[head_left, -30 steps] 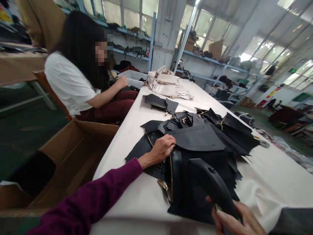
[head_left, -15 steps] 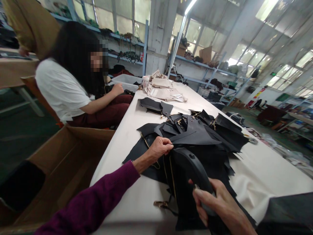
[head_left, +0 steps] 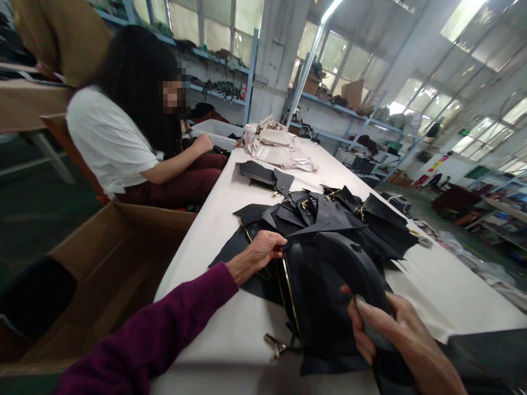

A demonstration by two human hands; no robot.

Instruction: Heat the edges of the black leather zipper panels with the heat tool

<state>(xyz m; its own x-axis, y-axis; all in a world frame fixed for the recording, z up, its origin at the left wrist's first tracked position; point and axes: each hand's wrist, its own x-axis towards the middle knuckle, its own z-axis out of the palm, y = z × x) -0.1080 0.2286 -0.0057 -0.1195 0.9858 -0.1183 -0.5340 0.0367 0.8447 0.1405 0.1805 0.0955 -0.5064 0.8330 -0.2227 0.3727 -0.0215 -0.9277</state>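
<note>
A black leather bag piece [head_left: 325, 302] lies on the white-covered table [head_left: 436, 285] in front of me, a gold zipper [head_left: 291, 291] along its left side. My left hand [head_left: 264, 251] pinches its upper left edge between thumb and fingertips. My right hand [head_left: 397, 323] is closed around a thick, curved black leather band [head_left: 356, 260] at the piece's right side. Something small and shiny by the right thumb is too blurred to name. Near the table's front edge rests a gold metal clasp [head_left: 275, 345], apparently joined to the bag piece by a short strap.
Several black leather pieces [head_left: 300, 211] with gold fittings are heaped beyond my hands. Farther back is a stack of beige pieces [head_left: 275, 145]. To the left, a co-worker [head_left: 119, 131] sits at the table behind an open cardboard box [head_left: 94, 274]. A dark object [head_left: 489, 354] shows at lower right.
My right hand has moved right and slightly down, pulling the curved band away from my left hand. More of the bag piece and its zipper shows. The left hand keeps its pinch.
</note>
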